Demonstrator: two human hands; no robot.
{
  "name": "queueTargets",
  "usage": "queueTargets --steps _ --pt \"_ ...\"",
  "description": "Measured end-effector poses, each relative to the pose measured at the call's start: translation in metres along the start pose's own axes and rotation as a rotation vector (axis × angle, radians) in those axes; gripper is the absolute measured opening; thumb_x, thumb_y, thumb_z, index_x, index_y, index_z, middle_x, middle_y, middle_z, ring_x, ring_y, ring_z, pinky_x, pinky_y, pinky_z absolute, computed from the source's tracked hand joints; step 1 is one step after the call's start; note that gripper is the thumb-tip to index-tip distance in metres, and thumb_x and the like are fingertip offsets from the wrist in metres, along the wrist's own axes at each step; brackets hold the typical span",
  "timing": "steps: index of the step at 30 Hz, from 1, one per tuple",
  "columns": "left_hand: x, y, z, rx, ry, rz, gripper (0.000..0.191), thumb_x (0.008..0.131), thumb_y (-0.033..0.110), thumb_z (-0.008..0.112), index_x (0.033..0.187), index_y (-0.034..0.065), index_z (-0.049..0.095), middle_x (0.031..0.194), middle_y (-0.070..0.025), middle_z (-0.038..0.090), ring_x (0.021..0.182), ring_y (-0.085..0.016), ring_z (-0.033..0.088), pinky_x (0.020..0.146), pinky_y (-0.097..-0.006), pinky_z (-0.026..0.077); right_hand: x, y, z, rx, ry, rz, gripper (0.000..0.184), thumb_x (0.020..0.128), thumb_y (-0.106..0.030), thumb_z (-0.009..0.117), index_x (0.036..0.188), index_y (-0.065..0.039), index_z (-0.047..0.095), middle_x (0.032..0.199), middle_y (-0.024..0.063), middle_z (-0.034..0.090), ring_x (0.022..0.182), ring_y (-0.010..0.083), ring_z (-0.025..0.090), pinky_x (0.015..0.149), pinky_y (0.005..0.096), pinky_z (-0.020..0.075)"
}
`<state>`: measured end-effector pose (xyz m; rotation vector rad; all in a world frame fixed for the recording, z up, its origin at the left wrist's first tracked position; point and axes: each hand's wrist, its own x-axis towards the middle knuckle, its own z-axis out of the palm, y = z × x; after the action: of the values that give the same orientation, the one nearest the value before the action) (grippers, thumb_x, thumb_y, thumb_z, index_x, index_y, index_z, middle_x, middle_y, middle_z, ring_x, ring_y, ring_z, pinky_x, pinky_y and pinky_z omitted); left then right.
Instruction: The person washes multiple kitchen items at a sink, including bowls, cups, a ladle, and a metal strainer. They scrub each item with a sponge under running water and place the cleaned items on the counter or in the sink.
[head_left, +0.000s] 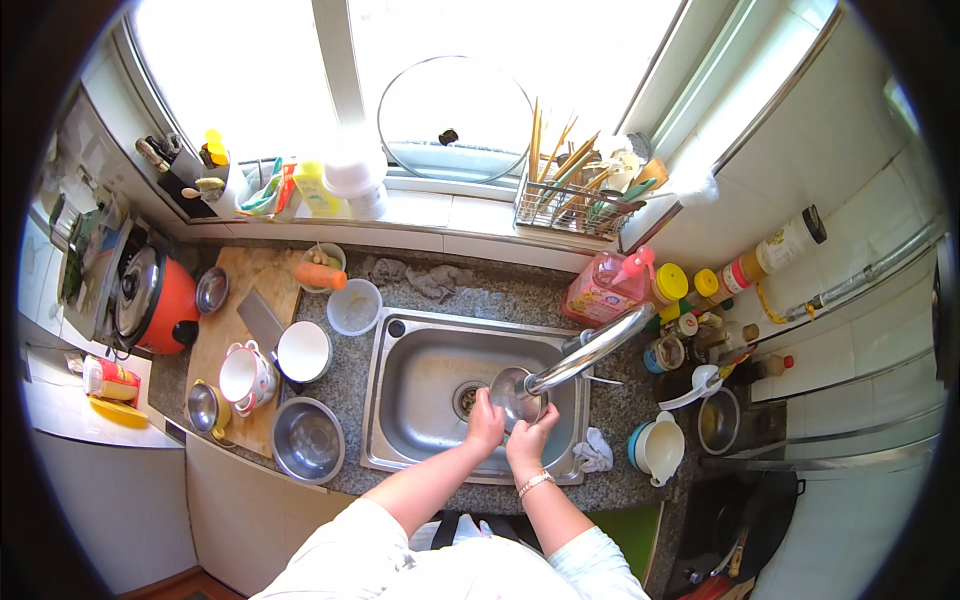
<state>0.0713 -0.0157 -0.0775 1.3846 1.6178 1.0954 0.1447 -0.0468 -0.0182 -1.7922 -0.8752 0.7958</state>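
Observation:
Over the stainless steel sink (420, 367), a small metal bowl (517, 397) sits between my two hands beneath the chrome faucet (592, 349). My left hand (486, 421) grips the bowl's left side. On its lower right edge, my right hand (532, 435) has hold as well; a bracelet circles that wrist. The spout's end covers part of the bowl, so its inside is only partly visible. The sink's drain (469, 399) shows just left of the bowl. A crumpled white cloth (594, 450) lies at the sink's right rim.
Left of the sink stand a steel basin (307, 440), a white bowl (304, 352) and a translucent plastic bowl (354, 307). A cleaver (260, 315) rests on the wooden cutting board (247, 274). Rightward are a pink soap jug (604, 289), a cream bowl (664, 448) and a wok (772, 517).

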Motion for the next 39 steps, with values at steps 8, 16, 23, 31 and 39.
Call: queueTargets --steps 8,16,23,31,39 --pt "0.01 -0.002 0.003 -0.038 0.092 0.04 0.032 0.088 0.014 0.052 0.117 0.0003 0.051 0.091 -0.0217 0.066 0.091 -0.041 0.063 0.085 -0.044 0.049 0.009 0.005 -0.005 -0.047 -0.011 -0.085 0.061 0.076 0.006 0.044 0.133 0.003 0.025 0.128 0.0245 0.044 0.121 0.0345 0.048 0.105 0.0401 0.0348" --pt "0.03 -0.013 0.01 -0.212 -0.436 -0.803 0.025 0.085 0.023 0.061 0.088 -0.0015 0.063 0.085 -0.0203 0.066 0.074 -0.031 0.063 0.067 -0.0428 0.05 0.026 -0.014 -0.008 -0.172 -0.125 -0.032 0.06 0.078 0.0 0.052 0.134 -0.005 0.032 0.123 0.0255 0.053 0.111 0.0407 0.056 0.097 0.044 0.0444" --pt "0.037 -0.031 0.008 0.338 -0.323 -0.257 0.045 0.089 0.04 0.056 0.103 -0.0024 0.061 0.099 -0.0282 0.065 0.095 -0.044 0.063 0.083 -0.0492 0.05 0.023 -0.023 -0.003 -0.05 -0.189 0.33 0.064 0.076 0.005 0.05 0.135 0.0 0.025 0.13 0.026 0.045 0.12 0.0377 0.051 0.104 0.0393 0.0372" --pt "0.033 -0.024 0.0 0.404 -0.434 -0.318 0.038 0.095 0.03 0.044 0.103 -0.0016 0.063 0.104 -0.03 0.063 0.103 -0.042 0.061 0.085 -0.0472 0.049 0.024 0.005 0.003 -0.206 -0.217 0.114 0.065 0.077 0.001 0.049 0.137 -0.003 0.024 0.127 0.0256 0.047 0.105 0.0404 0.058 0.081 0.0431 0.049" --pt "0.032 -0.021 0.005 0.263 -0.386 -0.381 0.033 0.094 0.029 0.048 0.098 -0.0013 0.062 0.107 -0.029 0.063 0.106 -0.041 0.061 0.087 -0.0485 0.048 0.029 0.002 0.007 -0.115 -0.18 0.174 0.063 0.077 0.002 0.053 0.134 -0.005 0.027 0.12 0.023 0.053 0.099 0.0397 0.06 0.077 0.0423 0.0509"
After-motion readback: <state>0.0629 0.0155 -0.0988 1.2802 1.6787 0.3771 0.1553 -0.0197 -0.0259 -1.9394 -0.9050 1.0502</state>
